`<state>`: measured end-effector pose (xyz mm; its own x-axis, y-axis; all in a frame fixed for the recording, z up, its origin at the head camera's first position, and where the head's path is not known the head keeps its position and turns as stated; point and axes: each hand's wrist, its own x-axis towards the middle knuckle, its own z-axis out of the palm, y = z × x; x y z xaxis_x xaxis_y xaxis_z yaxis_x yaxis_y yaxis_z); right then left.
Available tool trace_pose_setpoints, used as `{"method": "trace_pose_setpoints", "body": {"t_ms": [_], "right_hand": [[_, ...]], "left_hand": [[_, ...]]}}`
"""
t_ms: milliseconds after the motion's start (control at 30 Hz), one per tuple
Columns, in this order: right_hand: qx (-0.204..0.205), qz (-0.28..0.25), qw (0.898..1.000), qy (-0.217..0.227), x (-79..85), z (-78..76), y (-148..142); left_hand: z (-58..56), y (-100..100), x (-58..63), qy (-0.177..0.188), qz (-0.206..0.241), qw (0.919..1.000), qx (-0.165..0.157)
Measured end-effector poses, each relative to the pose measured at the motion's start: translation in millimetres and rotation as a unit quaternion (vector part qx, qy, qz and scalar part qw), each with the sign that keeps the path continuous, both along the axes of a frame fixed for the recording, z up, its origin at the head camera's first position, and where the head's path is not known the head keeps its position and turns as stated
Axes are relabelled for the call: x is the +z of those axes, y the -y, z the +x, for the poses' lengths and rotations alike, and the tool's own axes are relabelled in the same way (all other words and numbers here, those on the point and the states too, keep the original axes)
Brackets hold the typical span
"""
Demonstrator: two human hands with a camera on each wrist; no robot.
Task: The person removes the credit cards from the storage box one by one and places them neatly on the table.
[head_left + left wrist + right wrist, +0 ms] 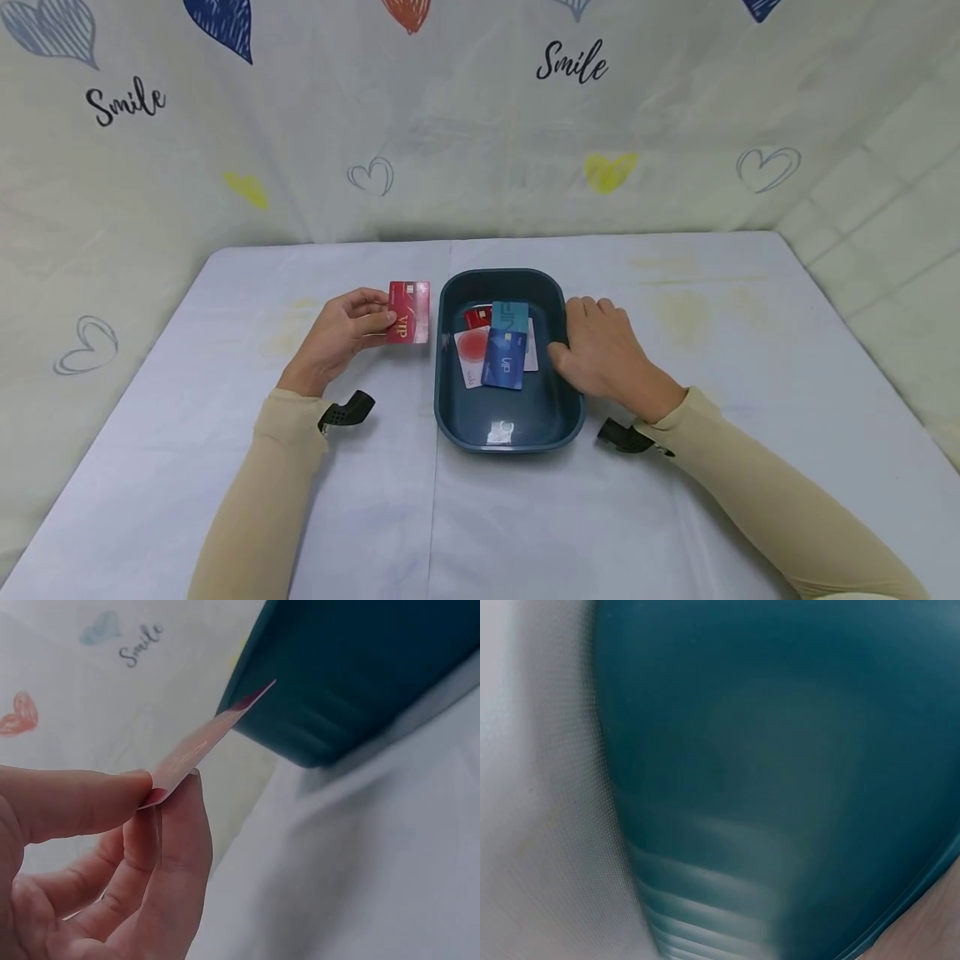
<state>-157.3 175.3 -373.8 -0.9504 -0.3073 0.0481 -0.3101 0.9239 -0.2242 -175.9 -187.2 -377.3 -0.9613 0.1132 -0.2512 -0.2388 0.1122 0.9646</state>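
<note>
A red VIP card (408, 312) is pinched at its left edge between the thumb and fingers of my left hand (337, 333), just left of a dark teal plastic basin (510, 425). In the left wrist view the card (199, 750) shows nearly edge-on, raised above the cloth beside the basin's outer wall (315, 712). My right hand (611, 354) grips the basin's right rim, thumb over the inside. Several cards lie overlapping in the basin: a blue VIP card (505, 360), a teal card (510, 315), a white card with a red circle (472, 346) and a partly hidden red one (477, 318).
The basin stands on a table with a white cloth (337, 517), creased down the middle. Behind the table hangs a pale backdrop (480, 117) printed with hearts and "Smile". A small black device (348, 411) sits at each wrist.
</note>
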Motion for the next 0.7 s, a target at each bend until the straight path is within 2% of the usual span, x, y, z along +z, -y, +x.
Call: {"method": "trace_pose_setpoints", "body": {"t_ms": [467,700], "right_hand": [[-0.001,0.002,1.000,-0.008,0.4,-0.8,1],[0.000,0.002,1.000,-0.006,-0.9,-0.5,1]], "left_hand": [[-7.4,8,-14.2,0.013,-0.013,0.9998,0.006],[-9.4,11,-24.3,0.039,-0.017,0.9989,0.019]]}}
